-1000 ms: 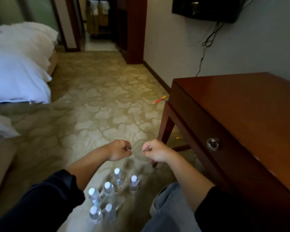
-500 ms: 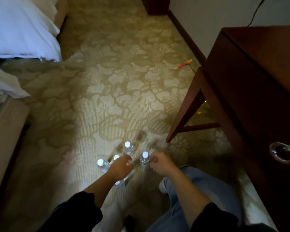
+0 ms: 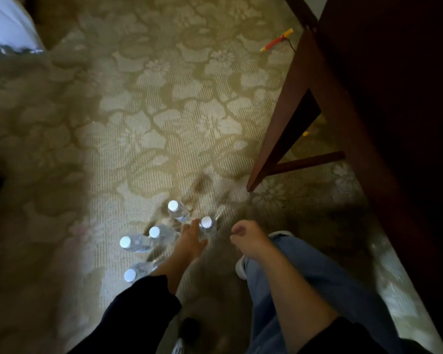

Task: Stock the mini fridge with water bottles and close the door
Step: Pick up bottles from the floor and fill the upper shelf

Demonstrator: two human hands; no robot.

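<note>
Water bottles: five with white caps stand close together on the carpet, directly below the left hand; none is lifted yet.
Left hand: one second ago it was clenched, high above the bottles; now it has come down and is released, with the fingers stretched toward the nearest bottle. The fingertips are just beside its cap; the blur does not show if they touch.
Right hand: it is loosely clenched around nothing and has come down also, near the same bottle but apart from it.
View: it has tilted from the room down to the floor, so the person seems to bend or crouch.
Knee: in blue jeans, under the right forearm.
Desk: dark wood, at the right; its leg stands just behind the bottles.
Mini fridge: not in view.
Meaning for the task: I judge that the first pick-up begins now; stocking and closing the door are all still to do.
</note>
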